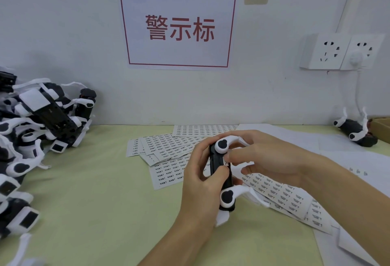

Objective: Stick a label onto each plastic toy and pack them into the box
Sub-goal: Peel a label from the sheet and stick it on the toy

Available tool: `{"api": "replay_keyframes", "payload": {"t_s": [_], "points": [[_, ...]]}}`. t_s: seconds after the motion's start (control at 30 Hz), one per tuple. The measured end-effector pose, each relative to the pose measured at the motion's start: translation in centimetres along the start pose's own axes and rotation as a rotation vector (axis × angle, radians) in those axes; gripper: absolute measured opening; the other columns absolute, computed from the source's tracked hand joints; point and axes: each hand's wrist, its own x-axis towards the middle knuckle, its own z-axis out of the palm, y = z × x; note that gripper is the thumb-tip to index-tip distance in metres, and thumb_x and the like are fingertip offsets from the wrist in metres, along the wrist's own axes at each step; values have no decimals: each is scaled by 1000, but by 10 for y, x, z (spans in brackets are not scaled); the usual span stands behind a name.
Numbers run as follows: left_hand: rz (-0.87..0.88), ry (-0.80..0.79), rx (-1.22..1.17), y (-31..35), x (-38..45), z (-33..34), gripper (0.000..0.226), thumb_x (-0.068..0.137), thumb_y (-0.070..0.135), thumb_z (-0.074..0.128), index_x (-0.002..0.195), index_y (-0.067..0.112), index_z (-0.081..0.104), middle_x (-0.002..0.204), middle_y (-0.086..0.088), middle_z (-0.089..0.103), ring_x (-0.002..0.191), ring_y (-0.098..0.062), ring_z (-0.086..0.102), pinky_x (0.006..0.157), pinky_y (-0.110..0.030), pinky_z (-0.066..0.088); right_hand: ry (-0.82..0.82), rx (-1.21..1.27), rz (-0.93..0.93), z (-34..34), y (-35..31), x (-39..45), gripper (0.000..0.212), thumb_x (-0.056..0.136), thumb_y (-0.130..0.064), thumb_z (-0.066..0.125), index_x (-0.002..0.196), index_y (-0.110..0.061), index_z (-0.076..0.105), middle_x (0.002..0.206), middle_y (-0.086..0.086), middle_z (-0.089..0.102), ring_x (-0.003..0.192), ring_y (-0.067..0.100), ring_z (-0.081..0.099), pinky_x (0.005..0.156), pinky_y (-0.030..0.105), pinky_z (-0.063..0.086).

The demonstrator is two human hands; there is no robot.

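Observation:
A black and white plastic toy [224, 178] is held upright above the table's middle. My left hand [200, 181] grips its black body from the left, thumb across the front. My right hand [266, 156] reaches over from the right, its fingertips pressing a small white label [225, 161] onto the toy's side. Sheets of printed labels [168, 152] lie spread on the table behind and under my hands. The brown cardboard box [381, 127] shows only a corner at the far right edge.
A big pile of black and white toys [31, 130] fills the left side. One more toy [356, 133] lies next to the box. White backing sheets [348, 160] cover the right of the green table [95, 202]. Wall sockets [341, 52] and a cable hang above.

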Motion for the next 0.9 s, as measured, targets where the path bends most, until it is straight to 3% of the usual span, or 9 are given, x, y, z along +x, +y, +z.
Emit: {"api": "replay_keyframes", "payload": {"t_s": [0.2,0.47,0.9], "points": [[-27,9,-13,-1,1,-2,46,76,5,56,113,31,67,118,-5,70,91,-41,68,79,-51,59,33,-26,12,-1,0,0,28,91,-13,59,109,-31,70,99,-6,67,86,11,55,76,30,44],[-78,23,-89,1,1,-3,46,74,5,58,113,28,66,116,-9,70,71,-33,68,64,-37,57,-13,-7,-5,-3,0,-2,29,96,-9,54,113,-27,69,114,2,68,88,7,57,74,27,43],[-76,18,-71,1,1,-3,44,74,6,59,111,29,67,115,-6,70,74,-34,68,70,-42,59,21,-29,3,-4,4,0,17,94,-16,63,108,-24,70,111,-2,70,93,6,63,75,27,44]]}}
